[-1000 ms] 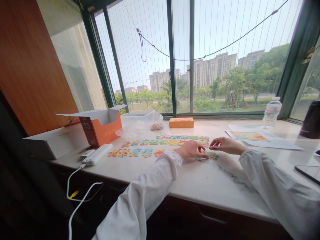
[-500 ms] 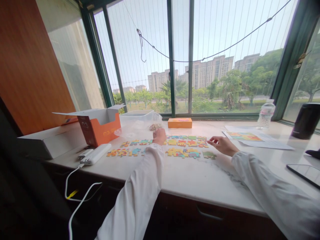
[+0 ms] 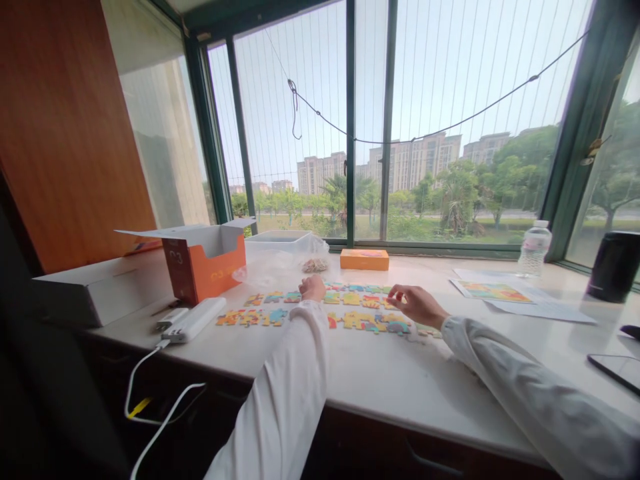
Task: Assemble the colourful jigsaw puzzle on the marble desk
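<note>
Colourful jigsaw pieces (image 3: 353, 299) lie in two joined rows (image 3: 250, 317) on the pale stone counter (image 3: 390, 373). My left hand (image 3: 313, 288) rests curled on the far row, its knuckles toward me; what its fingers hold is hidden. My right hand (image 3: 416, 304) hovers over the right end of the rows with fingers bent in a pinch near the pieces; whether a piece is between them I cannot see. Both arms wear white sleeves.
An open orange box (image 3: 207, 260) and a white box (image 3: 90, 290) stand left. A white power bank (image 3: 193, 320) with cable lies near them. A plastic bag (image 3: 287, 253), small orange box (image 3: 365, 259), picture sheet (image 3: 490, 291), water bottle (image 3: 533, 249), black cylinder (image 3: 613, 266) and phone (image 3: 616, 367) are around.
My left hand left the near row's right end, moved left and back to the far row, and has since held there. My right hand shifted left over the puzzle.
</note>
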`<action>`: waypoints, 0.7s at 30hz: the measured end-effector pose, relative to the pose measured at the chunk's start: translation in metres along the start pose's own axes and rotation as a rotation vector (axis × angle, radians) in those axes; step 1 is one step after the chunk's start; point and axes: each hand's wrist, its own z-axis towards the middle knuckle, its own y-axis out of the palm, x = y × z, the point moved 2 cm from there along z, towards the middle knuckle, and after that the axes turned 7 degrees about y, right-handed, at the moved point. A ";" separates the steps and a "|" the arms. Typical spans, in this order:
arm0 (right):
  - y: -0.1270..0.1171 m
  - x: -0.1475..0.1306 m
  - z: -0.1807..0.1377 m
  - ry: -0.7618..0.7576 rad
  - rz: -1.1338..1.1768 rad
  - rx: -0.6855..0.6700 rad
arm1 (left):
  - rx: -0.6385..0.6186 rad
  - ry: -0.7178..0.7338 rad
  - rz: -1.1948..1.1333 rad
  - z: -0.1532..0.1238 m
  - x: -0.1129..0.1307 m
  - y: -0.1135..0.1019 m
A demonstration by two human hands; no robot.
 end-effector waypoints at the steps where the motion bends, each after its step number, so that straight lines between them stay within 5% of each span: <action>1: 0.008 -0.012 0.011 -0.010 -0.005 -0.023 | 0.000 0.001 -0.007 0.001 -0.001 0.001; 10: 0.097 -0.092 0.114 0.055 -0.020 -0.141 | 0.038 -0.033 -0.076 0.007 -0.008 0.005; 21: 0.143 -0.106 0.154 0.166 -0.015 -0.172 | 0.086 -0.048 -0.293 0.024 -0.022 0.018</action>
